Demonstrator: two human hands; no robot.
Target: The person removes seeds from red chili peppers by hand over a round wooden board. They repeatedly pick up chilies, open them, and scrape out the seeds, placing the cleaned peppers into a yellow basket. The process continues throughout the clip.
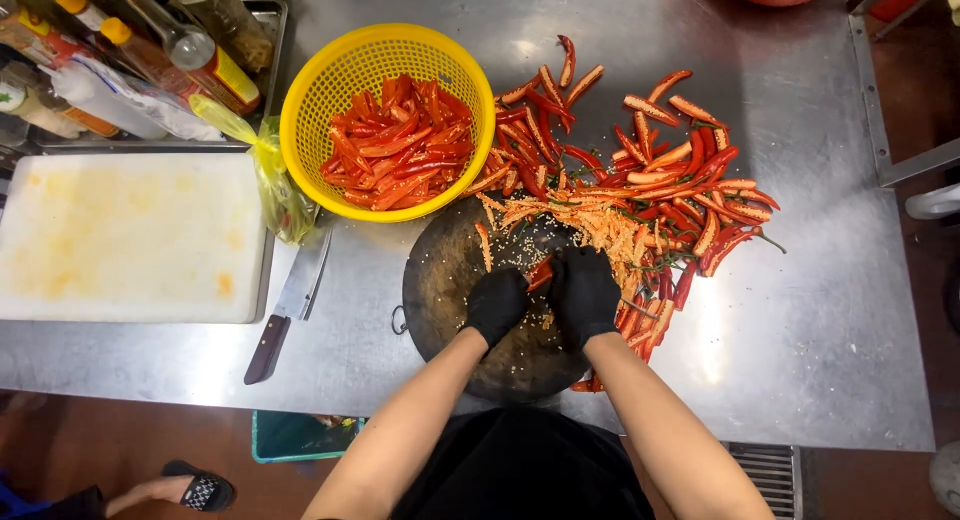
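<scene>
Both gloved hands, left hand (496, 302) and right hand (584, 294), pinch one red chili (541, 273) at the round board's (440, 280) twelve o'clock; light, limp, likely slippery, best held by its ends.

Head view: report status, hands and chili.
Both gloved hands, left hand and right hand, pinch one red chili over round board. Seed pile crowds board's far edge.

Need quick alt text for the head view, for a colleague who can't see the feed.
Two black-gloved hands, left hand and right hand, hold a red chili over a round dark chopping block on a steel table. Halved chilies fill a yellow basket; more chilies and seeds are heaped to the right, a knife lies left.
</scene>
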